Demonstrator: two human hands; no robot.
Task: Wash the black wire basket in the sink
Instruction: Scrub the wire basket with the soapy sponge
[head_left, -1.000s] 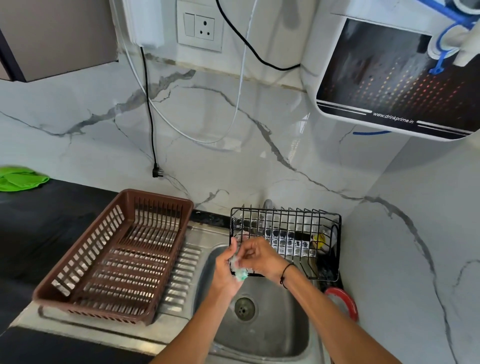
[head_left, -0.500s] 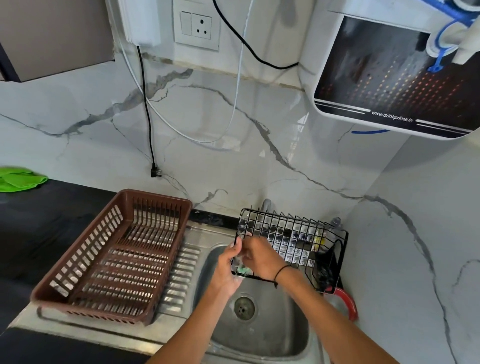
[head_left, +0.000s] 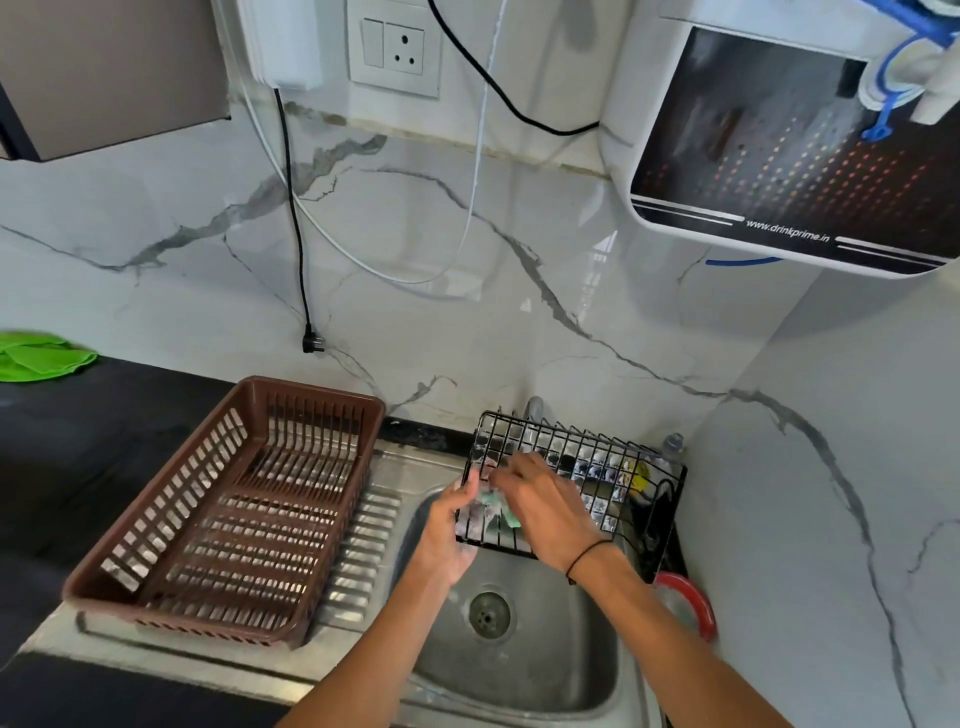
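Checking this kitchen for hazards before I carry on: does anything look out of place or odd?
One thing: a black plug dangles loose against the marble wall, unplugged, above the counter left of the sink. The black wire basket is tilted only because both hands are on it.

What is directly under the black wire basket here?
The steel sink bowl and its drain lie below the black wire basket; its right end and whatever supports it are hidden.

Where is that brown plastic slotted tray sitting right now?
In the head view, the brown plastic slotted tray sits left of the steel sink on its ribbed drainboard, with the black wire basket and both hands to its right.
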